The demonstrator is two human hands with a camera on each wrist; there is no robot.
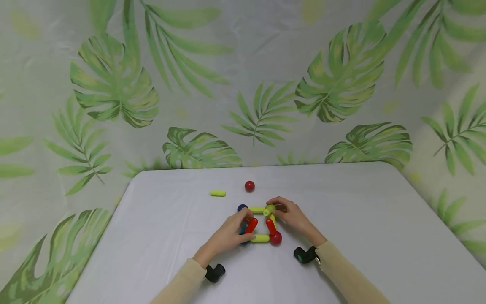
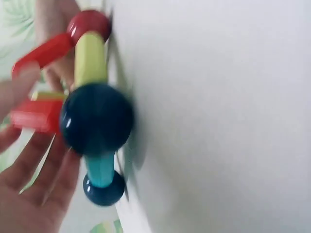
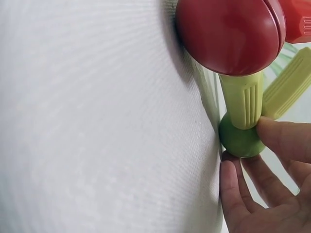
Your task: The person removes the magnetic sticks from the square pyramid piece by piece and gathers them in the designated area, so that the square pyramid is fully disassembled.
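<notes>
"Red at the left hand (image 1: 227,232)?"

"Yes. Fingers curled and only partly apart, with an upright red rod (image 1: 251,226) in the gap: thumb to one side, fingertips to the other, lower middle of the head view."

"And the right hand (image 1: 288,214)?"

"Bent round a green ball (image 3: 243,140), thumb near the top, other fingers along the far side; low and right of centre in the right wrist view."

"Joined to what?"

"To a ribbed yellow rod (image 3: 241,99), and past that a red ball (image 3: 228,36) at the top of the same view. Close by, a slanted yellow rod (image 3: 290,86) toward the right edge."

"Beneath the left hand?"

"Dark blue ball (image 2: 97,119), left of centre in the left wrist view, with a teal rod (image 2: 100,171) down to a smaller-looking blue ball (image 2: 104,190). All in one four-sided frame on the desk (image 1: 341,198)."

"Second red rod (image 1: 271,226)?"

"Up from the red ball, tilted left."

"Farther out?"

"Loose yellow rod (image 1: 218,193) and loose red ball (image 1: 249,186), upper middle of the desk; leaf-print cloth (image 1: 265,50) across the upper frame."
</notes>
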